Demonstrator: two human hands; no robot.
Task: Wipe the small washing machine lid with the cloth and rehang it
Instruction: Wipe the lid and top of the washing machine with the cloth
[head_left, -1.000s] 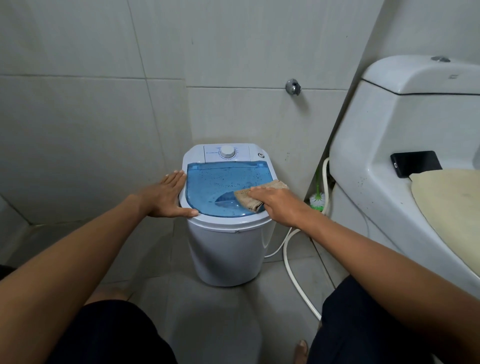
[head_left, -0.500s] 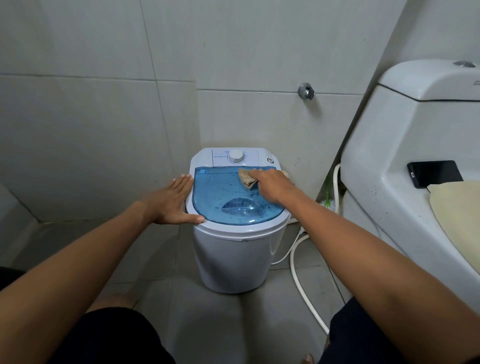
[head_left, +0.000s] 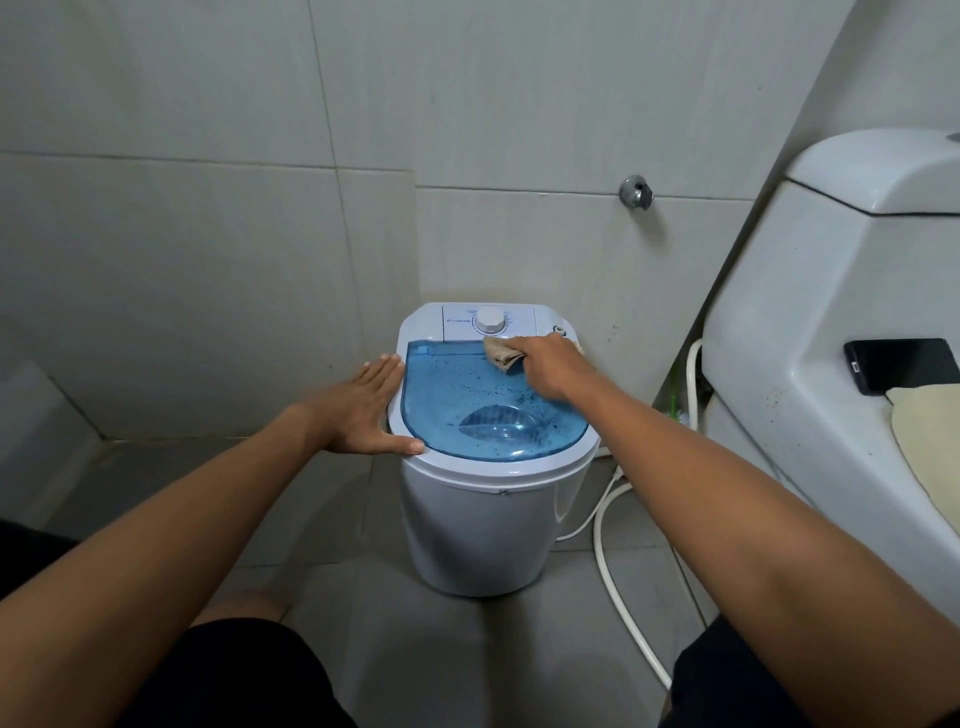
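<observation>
Wiping underway | right hand (head_left: 550, 370) grips bunched beige cloth (head_left: 503, 355) at back edge of translucent blue plastic lid (head_left: 467, 400) | left hand (head_left: 358, 410) flat, steadying rim | next: sweep forward across droplets; rehanging later

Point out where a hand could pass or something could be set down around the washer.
Free: grey floor tiles left of the small white washing machine, under the left hand. Crowded: its blue translucent lid holds the right hand gripping the tan cloth; the white hose fills the gap toward the white toilet.
</observation>
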